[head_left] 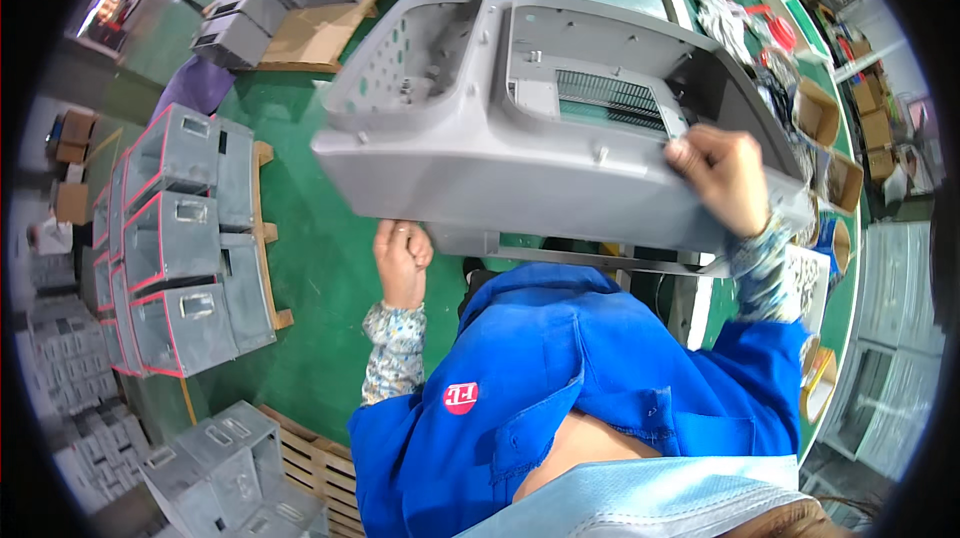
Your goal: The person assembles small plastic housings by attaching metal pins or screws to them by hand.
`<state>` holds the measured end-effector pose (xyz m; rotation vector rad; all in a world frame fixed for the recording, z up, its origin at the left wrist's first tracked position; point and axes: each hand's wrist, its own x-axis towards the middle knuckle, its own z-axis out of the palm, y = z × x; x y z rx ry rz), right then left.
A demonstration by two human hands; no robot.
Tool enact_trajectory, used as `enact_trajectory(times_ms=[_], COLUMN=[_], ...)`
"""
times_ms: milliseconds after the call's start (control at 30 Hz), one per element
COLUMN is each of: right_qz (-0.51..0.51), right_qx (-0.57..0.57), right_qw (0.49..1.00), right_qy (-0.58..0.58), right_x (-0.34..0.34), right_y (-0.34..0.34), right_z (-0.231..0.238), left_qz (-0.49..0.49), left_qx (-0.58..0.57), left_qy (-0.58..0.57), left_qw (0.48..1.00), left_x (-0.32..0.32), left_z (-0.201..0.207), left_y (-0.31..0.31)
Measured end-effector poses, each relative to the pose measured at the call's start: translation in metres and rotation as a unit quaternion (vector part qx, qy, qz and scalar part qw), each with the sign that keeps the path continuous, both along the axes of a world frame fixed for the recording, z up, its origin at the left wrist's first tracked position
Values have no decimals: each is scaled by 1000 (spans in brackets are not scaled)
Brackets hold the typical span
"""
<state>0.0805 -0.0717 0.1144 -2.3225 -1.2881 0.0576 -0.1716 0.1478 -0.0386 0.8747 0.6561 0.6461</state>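
The right hand clasps the grey housing at 12 o'clock by its 4-o'clock rim, the left hand curls under its 8-o'clock edge, grip unclear, a white-lettered red badge at 6 o'clock.

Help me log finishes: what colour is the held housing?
The open housing is grey, clearest in head view.

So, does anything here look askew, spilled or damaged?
Nothing spilled or damaged stands out. The grey housing slants, but the left hand is at its lower edge, the right hand on its rim: seemingly ordinary handling.
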Motion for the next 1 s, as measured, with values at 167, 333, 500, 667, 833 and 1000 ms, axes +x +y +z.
enact_trajectory(times_ms=[167, 333, 500, 667, 833, 1000], right_qz=[66, -72, -96, -7, -3, -10], right_qx=[-13, -199, 22, -18, -186, -86], right_qw=[996, 977, 979, 974, 937, 975], right_qy=[60, -26, -178, -224, -297, -204], right_x=[58, 71, 92, 246, 312, 359], right_y=[-1, 43, 68, 88, 129, 155], right_z=[59, 94, 72, 27, 1, -24], left_qz=[-19, -19, 37, 43, 57, 92], left_qx=[77, 90, -63, -214, -184, -129], left_qy=[22, -33, -106, -123, -124, -104], left_qw=[997, 995, 992, 968, 973, 982], left_x=[9, 27, 12, 20, 31, 37], left_z=[83, 90, 50, 28, 25, 27], left_y=[6, 20, 18, -24, -47, -70])
